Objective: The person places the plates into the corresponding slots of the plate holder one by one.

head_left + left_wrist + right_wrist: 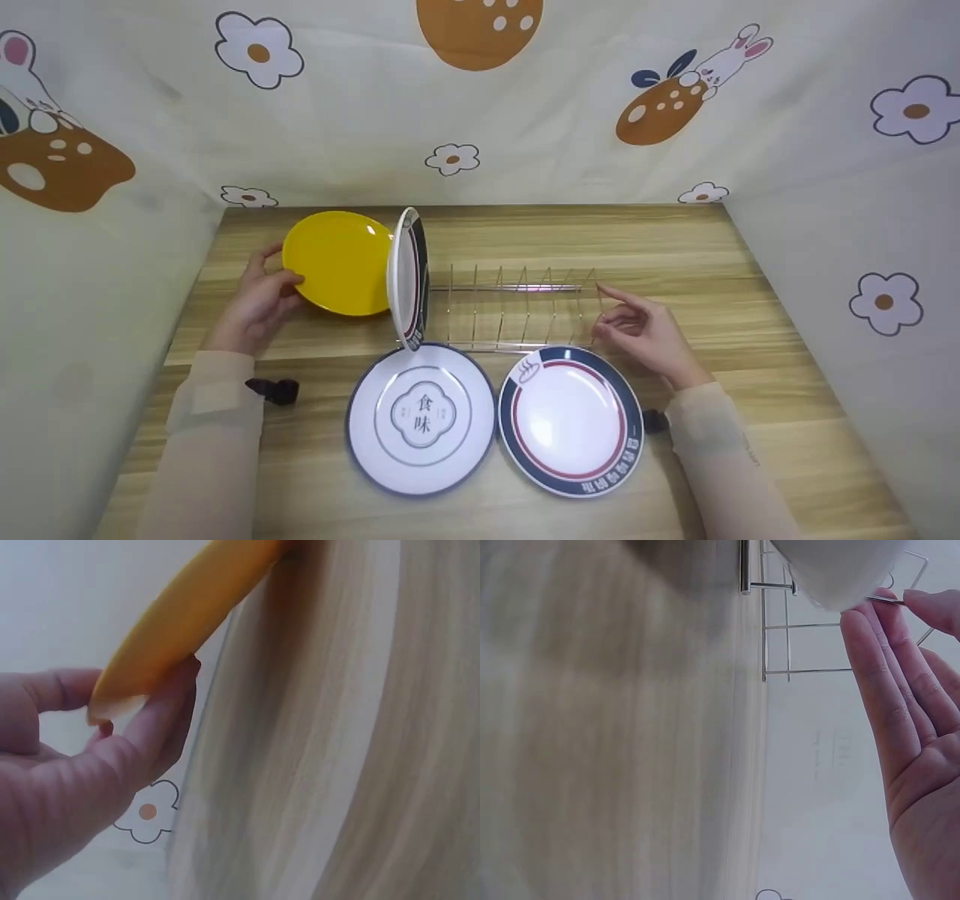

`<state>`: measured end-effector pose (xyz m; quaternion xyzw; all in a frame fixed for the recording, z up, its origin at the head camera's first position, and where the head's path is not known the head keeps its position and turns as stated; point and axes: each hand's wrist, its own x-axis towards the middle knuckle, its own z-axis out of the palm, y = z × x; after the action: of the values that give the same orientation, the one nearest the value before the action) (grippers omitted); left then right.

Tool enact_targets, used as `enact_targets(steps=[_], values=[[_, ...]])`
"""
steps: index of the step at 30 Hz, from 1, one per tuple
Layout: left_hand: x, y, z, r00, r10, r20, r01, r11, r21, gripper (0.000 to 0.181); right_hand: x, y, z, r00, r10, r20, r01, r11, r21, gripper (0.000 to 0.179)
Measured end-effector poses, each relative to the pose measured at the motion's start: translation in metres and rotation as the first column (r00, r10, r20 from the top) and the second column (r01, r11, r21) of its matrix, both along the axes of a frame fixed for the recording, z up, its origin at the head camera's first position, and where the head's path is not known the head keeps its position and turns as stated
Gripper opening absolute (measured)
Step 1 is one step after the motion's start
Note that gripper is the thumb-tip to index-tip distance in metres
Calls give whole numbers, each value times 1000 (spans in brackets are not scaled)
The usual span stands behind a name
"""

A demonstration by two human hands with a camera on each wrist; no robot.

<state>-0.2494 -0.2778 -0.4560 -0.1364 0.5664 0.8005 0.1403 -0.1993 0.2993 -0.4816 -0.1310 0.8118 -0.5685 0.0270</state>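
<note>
My left hand (262,304) grips a yellow plate (337,262) by its left rim, thumb on one face and fingers on the other. In the left wrist view the yellow plate (169,630) is tilted over the wooden table. To its right a dark-rimmed white plate (405,277) stands on edge at the left end of a wire dish rack (517,287). At the rack's right end my right hand (645,330) pinches a wire between thumb and fingertips. The right wrist view shows this right hand (922,697) with its other fingers extended under a white plate edge.
In front of the rack lie a blue-rimmed white plate (421,465) with printed characters and another dark-rimmed plate (570,420), side by side. Printed cloth walls (360,135) enclose the wooden table (757,450) at the back and both sides.
</note>
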Motion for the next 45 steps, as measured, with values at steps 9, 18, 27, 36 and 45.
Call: enact_targets(steps=[9,18,27,36,45], values=[[14,-12,8,985,-72,-157,82,995,58,87,0,0,0,1000,3,12,-2,1000,-7,64],[23,-19,11,969,-145,-202,161,985,66,73,1,0,0,1000,19,10,-19,1000,0,66],[39,-27,26,958,-120,-261,128,992,14,65,1,-2,-1,1000,-9,13,9,1000,8,64],[66,-32,74,915,-76,-396,90,996,18,63,0,-2,-1,1000,5,14,-5,1000,-1,65],[97,-18,118,826,-30,-564,65,997,43,68,1,0,0,1000,-7,-18,7,1000,10,63]])
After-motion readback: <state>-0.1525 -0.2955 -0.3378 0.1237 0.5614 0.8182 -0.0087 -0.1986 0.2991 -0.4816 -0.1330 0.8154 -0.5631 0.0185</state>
